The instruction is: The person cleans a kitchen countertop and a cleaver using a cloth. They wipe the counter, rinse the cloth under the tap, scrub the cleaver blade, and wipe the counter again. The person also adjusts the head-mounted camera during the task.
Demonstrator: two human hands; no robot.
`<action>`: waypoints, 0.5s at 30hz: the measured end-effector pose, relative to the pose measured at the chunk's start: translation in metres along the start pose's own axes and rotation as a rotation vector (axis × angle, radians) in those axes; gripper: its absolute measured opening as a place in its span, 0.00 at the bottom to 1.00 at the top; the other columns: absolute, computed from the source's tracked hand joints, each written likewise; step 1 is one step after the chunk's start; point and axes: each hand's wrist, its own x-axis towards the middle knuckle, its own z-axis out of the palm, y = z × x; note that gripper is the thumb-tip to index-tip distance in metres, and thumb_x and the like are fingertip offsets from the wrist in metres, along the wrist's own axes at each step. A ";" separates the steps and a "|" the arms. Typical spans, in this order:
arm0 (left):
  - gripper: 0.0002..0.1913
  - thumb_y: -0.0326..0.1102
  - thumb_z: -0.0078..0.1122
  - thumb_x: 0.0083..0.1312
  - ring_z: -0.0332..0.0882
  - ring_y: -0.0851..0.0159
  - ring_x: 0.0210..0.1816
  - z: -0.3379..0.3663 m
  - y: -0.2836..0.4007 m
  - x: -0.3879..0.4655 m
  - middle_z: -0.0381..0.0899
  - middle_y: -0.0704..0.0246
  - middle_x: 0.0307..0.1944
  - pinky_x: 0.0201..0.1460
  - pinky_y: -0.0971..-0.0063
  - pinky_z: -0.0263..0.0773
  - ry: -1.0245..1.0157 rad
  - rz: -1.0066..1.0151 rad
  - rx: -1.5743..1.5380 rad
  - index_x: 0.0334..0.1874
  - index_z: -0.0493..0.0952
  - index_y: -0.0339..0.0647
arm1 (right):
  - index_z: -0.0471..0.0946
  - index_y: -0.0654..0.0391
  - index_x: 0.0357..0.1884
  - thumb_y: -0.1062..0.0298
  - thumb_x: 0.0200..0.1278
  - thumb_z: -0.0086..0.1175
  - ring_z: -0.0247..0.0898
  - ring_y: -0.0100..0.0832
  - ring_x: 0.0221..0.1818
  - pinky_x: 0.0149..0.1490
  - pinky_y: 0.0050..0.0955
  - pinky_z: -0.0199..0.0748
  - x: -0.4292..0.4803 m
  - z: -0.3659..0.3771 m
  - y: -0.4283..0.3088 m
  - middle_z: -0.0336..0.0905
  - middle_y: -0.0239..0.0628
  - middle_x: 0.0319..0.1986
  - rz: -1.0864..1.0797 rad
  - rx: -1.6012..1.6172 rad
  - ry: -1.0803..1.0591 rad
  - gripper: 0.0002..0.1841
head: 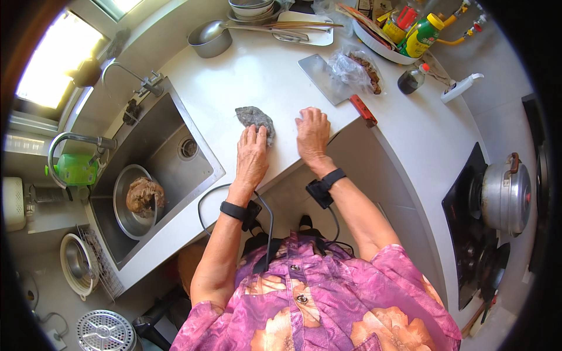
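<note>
A crumpled grey cloth (255,116) lies on the white countertop (210,87), to the right of the sink. My left hand (252,151) holds the cloth's near part down, its fingers close together on top; the thumb is hidden. To the right, my right hand (313,134) hovers over or rests on the counter near its front edge, fingers loosely bent and nothing seen in them. Past it lie a cleaver with a broad steel blade (322,77) and a red handle (363,110), and a clear plastic bag (349,66) with brown food in it.
In the steel sink (169,145) stands a metal basin (125,210) holding a brown lump of food (142,197). A metal pot (210,46) with a ladle is at the back. A dark-liquid bottle (410,81) stands right, and a lidded pot (505,197) sits on the black cooktop (465,210).
</note>
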 end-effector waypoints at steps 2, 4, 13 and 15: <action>0.27 0.21 0.57 0.58 0.62 0.41 0.67 0.006 -0.006 0.001 0.68 0.45 0.64 0.69 0.54 0.61 0.044 0.024 -0.070 0.64 0.68 0.31 | 0.74 0.58 0.46 0.68 0.59 0.58 0.67 0.40 0.48 0.51 0.39 0.66 0.012 -0.008 0.023 0.71 0.36 0.48 -0.049 -0.027 0.078 0.14; 0.24 0.19 0.53 0.59 0.61 0.41 0.68 0.009 -0.010 0.006 0.68 0.46 0.64 0.69 0.53 0.60 0.039 0.013 -0.158 0.60 0.71 0.31 | 0.74 0.57 0.47 0.68 0.59 0.58 0.67 0.40 0.51 0.52 0.40 0.66 0.024 -0.018 0.051 0.71 0.36 0.48 -0.091 -0.180 0.131 0.14; 0.24 0.18 0.54 0.57 0.63 0.41 0.68 0.005 -0.007 0.017 0.68 0.45 0.65 0.70 0.54 0.60 -0.033 0.040 -0.063 0.58 0.73 0.28 | 0.72 0.55 0.48 0.67 0.62 0.58 0.68 0.43 0.49 0.48 0.45 0.67 0.057 -0.033 0.127 0.69 0.41 0.44 -0.026 -0.372 0.051 0.14; 0.25 0.21 0.59 0.57 0.62 0.43 0.69 0.005 -0.006 0.018 0.68 0.47 0.65 0.71 0.57 0.61 -0.045 0.012 -0.030 0.59 0.73 0.30 | 0.72 0.55 0.46 0.66 0.63 0.58 0.67 0.43 0.46 0.47 0.45 0.68 0.063 -0.032 0.132 0.69 0.42 0.42 -0.044 -0.395 0.022 0.12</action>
